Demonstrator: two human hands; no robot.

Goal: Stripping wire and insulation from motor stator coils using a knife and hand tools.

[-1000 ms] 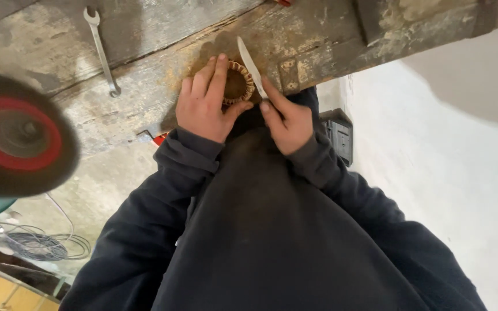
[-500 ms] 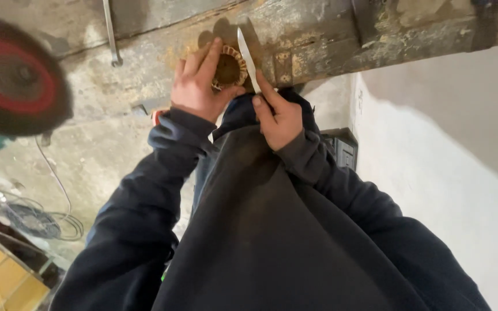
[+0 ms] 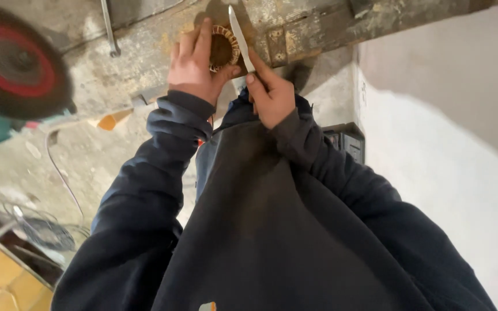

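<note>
The worn desk [image 3: 318, 29] carries the work along its near edge. A red and black grinding disc [image 3: 12, 69] stands near its left end. The round wound part [image 3: 225, 49], brown with pale windings, lies on this near edge. The left hand [image 3: 194, 69] curls over it and presses it down. The right hand [image 3: 272, 95] pinches a thin pale blade [image 3: 240, 35] whose tip reaches the part's rim. The step looks like scraping or prying at the windings; next the blade needs a steady, shallow push.

Worn bench [image 3: 145, 63] bearing ring [image 3: 226, 49], wrench [image 3: 108, 29]
</note>
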